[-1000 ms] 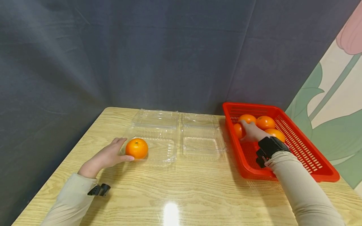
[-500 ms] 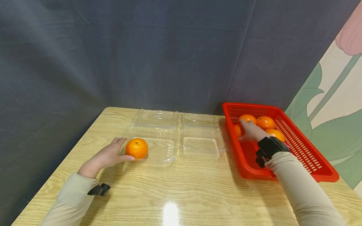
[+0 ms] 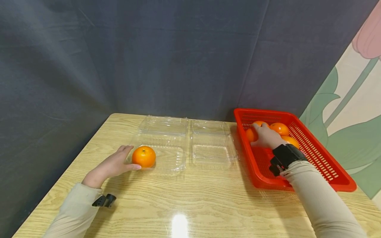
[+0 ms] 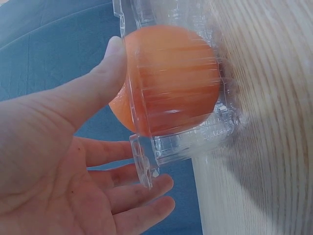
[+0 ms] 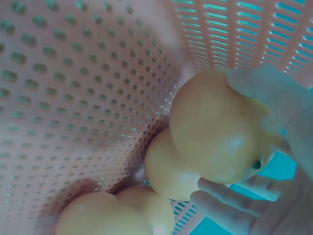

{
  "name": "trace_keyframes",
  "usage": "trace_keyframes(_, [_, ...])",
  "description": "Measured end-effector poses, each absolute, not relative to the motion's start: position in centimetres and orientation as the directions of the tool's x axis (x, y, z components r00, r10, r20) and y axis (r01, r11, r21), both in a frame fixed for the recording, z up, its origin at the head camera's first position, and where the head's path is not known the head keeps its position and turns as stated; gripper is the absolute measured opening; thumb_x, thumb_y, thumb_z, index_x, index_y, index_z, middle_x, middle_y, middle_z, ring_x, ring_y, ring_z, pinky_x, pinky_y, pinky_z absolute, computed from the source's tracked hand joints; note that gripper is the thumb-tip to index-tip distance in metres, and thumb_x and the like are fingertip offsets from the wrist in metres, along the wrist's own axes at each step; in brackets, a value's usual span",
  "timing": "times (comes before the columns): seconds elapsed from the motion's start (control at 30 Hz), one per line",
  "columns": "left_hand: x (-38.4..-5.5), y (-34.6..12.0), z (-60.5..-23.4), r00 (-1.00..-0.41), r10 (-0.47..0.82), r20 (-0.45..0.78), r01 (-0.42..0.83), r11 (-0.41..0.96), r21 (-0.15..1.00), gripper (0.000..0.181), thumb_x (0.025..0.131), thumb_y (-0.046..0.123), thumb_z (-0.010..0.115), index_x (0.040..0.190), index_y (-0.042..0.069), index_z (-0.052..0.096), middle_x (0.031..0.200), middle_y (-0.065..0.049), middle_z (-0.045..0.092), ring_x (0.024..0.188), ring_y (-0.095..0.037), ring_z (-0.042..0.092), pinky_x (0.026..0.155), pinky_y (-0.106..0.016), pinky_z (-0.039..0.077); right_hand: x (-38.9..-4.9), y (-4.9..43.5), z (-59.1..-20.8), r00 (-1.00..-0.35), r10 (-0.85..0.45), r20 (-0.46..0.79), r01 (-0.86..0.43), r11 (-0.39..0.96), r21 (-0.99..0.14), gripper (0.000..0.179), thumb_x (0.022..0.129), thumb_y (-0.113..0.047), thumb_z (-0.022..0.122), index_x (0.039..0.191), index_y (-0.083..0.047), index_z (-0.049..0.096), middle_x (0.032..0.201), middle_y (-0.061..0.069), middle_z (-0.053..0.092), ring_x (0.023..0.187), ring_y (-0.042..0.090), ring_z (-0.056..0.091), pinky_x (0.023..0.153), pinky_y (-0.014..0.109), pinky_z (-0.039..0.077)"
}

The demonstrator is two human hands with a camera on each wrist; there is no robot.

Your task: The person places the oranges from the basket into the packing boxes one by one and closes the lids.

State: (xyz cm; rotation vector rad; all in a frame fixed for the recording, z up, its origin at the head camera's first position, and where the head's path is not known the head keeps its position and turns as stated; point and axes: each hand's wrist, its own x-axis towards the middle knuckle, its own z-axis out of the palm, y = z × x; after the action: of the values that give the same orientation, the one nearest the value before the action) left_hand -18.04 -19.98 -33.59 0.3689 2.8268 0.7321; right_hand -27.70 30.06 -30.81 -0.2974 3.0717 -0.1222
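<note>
Altogether five oranges (image 3: 144, 156), two clear clamshells (image 3: 212, 152), one basket (image 3: 268, 183), two hands (image 3: 114, 163).

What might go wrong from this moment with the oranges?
The smooth round orange fruit in the right hand could slip during a lift. Raising it might also nudge the other orange fruits crowded beside it in the red perforated plastic basket. The left hand has its thumb at the rim of the clear plastic container holding one orange; pressing could flex or shift it.
</note>
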Motion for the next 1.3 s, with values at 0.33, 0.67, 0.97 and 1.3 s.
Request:
trace_keyframes(0.33, [-18.2,-19.9,-33.7,-0.950,0.286,-0.125,0.190,0.848,0.495,0.094,0.082,0.047,0.066,0.141,-0.013,0.023,0.142,-0.038,0.025,0.125,-0.054,0.036,0.097,-0.064,0.036,-27.4,30.1,-30.0,-0.988,-0.150,-0.025,-0.148,0.987,-0.053,0.071,0.075,-0.028,0.071,0.134,-0.002,0.041,0.111,0.030,0.041,0.075,0.041,0.054,0.061,0.052,0.050])
trace_keyframes(0.67, [-18.1,-20.0,-33.7,-0.950,0.289,-0.120,0.195,0.846,0.497,0.094,0.082,0.048,0.066,0.140,-0.013,0.023,0.142,-0.037,0.025,0.125,-0.054,0.037,0.096,-0.064,0.037,-27.1,30.2,-29.3,-0.987,-0.159,-0.004,-0.159,0.986,-0.045,0.073,0.076,-0.029,0.072,0.135,-0.002,0.039,0.112,0.033,0.042,0.073,0.041,0.055,0.063,0.051,0.050])
trace_keyframes(0.97, [-18.2,-20.1,-33.7,-0.948,0.288,-0.132,0.189,0.848,0.496,0.095,0.083,0.048,0.065,0.141,-0.013,0.022,0.142,-0.037,0.024,0.125,-0.054,0.036,0.096,-0.064,0.037,-26.8,30.3,-29.1,-0.971,-0.236,0.041,-0.237,0.970,-0.042,0.055,0.080,-0.017,0.068,0.125,0.006,0.046,0.103,0.031,0.060,0.089,0.044,0.058,0.075,0.057,0.051])
trace_keyframes(1.3, [-18.2,-20.1,-33.6,-0.949,0.285,-0.133,0.186,0.849,0.494,0.094,0.083,0.048,0.065,0.141,-0.012,0.023,0.143,-0.037,0.023,0.125,-0.054,0.035,0.096,-0.064,0.036,-26.6,31.5,-29.8,-0.931,-0.364,0.008,-0.364,0.931,0.034,0.028,0.067,-0.007,0.072,0.089,0.004,0.061,0.072,0.015,0.061,0.069,0.032,0.055,0.067,0.044,0.049])
